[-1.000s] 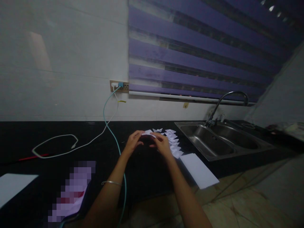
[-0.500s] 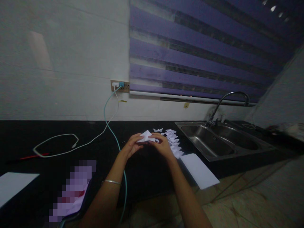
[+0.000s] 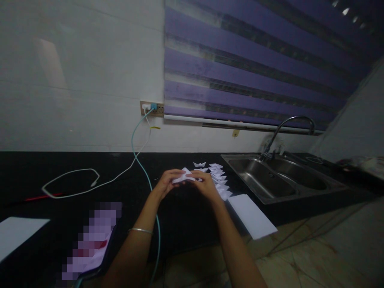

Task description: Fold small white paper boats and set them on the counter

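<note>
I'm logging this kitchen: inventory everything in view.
paper: 1, white, centre
boats: several, white, right of paper
sink: 1, steel, right
tap: 1, silver, behind sink
sheets: 2+, white, far left, near sink
screen: 1, purplish, front left
socket: 1, tan, wall
cables: 2, white and teal, from socket
stick: 1, red, by white cable
blind: 1, purple, above
counter: 1, black, foreground
clutter: unclear, right edge
bracelet: 1, silver, left forearm
left hand, right hand: 2, holding paper

The folded paper [image 3: 180,177] has tilted and shifted slightly lower.
</note>
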Tool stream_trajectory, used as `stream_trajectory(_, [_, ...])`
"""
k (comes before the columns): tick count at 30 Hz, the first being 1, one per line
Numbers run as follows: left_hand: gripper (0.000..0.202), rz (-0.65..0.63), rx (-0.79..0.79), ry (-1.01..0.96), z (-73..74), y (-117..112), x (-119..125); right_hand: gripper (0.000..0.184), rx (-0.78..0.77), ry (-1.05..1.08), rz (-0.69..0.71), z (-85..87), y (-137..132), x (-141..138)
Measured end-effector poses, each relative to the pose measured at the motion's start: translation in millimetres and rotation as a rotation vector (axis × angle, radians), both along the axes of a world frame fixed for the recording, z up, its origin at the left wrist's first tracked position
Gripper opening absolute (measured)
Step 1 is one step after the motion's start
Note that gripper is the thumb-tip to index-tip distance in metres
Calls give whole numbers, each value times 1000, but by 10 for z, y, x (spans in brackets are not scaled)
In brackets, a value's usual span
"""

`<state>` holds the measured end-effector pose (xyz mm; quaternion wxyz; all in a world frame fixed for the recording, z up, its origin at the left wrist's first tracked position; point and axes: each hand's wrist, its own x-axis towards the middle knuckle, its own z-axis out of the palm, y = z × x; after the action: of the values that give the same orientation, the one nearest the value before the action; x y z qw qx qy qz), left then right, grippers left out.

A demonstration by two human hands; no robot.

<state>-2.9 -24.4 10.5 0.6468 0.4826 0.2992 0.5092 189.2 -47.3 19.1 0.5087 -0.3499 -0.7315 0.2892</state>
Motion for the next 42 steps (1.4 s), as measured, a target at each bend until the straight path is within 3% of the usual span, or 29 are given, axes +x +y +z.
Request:
stream_trajectory(4, [19, 70, 23, 70, -80, 83, -6, 20, 51, -96, -29, 17, -7, 6])
stream_trajectory(8, [18, 56, 84, 98, -44, 52, -39, 18, 58, -111, -39, 31, -15, 15])
stream_trajectory(14, [47, -128, 173, 67, 101, -97, -23, 30, -122, 84, -60, 31, -2, 27])
stream_trajectory(19, [39, -9, 218, 121, 99, -91, 44, 35, -233, 141, -55, 7, 32, 26])
stream_trajectory(25, [45, 4, 171, 68, 49, -47, 28, 40, -298, 202, 3, 39, 16, 48])
stream_trajectory(30, [49, 30, 151, 50, 15, -5, 14, 39, -265, 206, 4, 36, 18, 48])
stream_trajectory(42, [43, -28, 124, 51, 91, -93, -11, 38, -286, 214, 43, -33, 63, 91])
